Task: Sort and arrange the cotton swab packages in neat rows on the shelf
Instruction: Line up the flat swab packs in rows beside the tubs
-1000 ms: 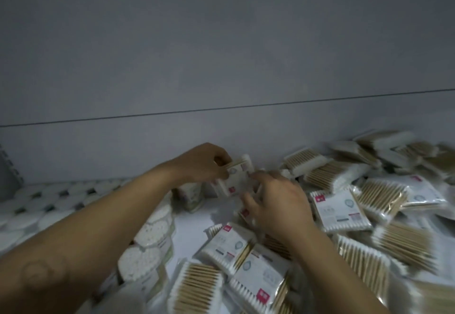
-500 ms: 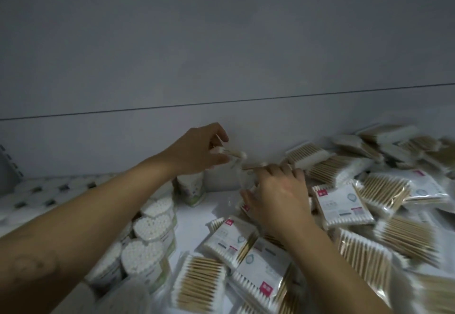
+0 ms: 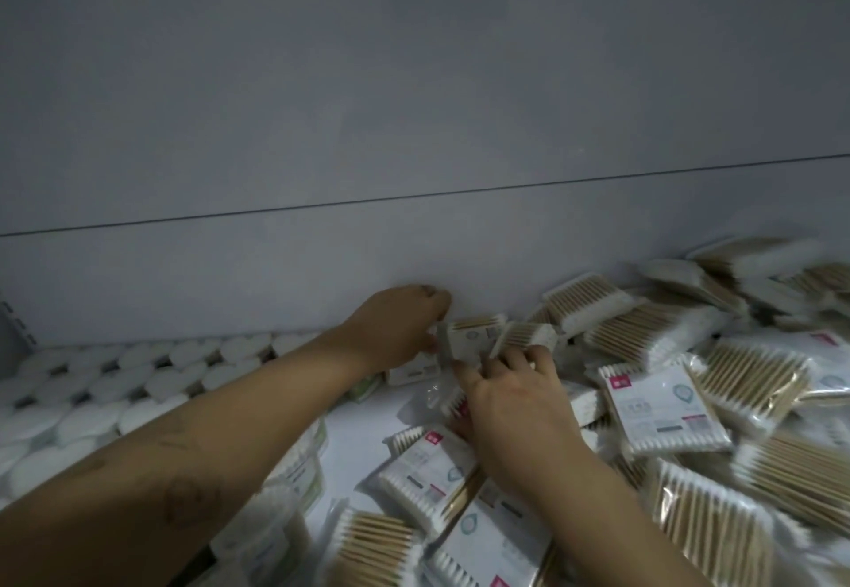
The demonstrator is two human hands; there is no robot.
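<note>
Flat cotton swab packages with wooden sticks and white tips lie in a loose heap [image 3: 662,407] over the right half of the white shelf [image 3: 358,425]. My left hand [image 3: 400,329] grips one upright package [image 3: 469,338] standing against the back wall. My right hand [image 3: 506,388] pinches a second package [image 3: 522,338] just right of it, tilted and touching the first. More packages [image 3: 427,476] lie under my right wrist near the front.
Round tubs of cotton swabs [image 3: 115,384] stand packed in rows on the left of the shelf. A grey back wall [image 3: 414,126] closes the shelf behind. A slotted upright [image 3: 18,324] sits at the far left.
Both hands have moved toward the back wall and lowered the two packages there. The view has shifted, showing more of the round tubs on the left.
</note>
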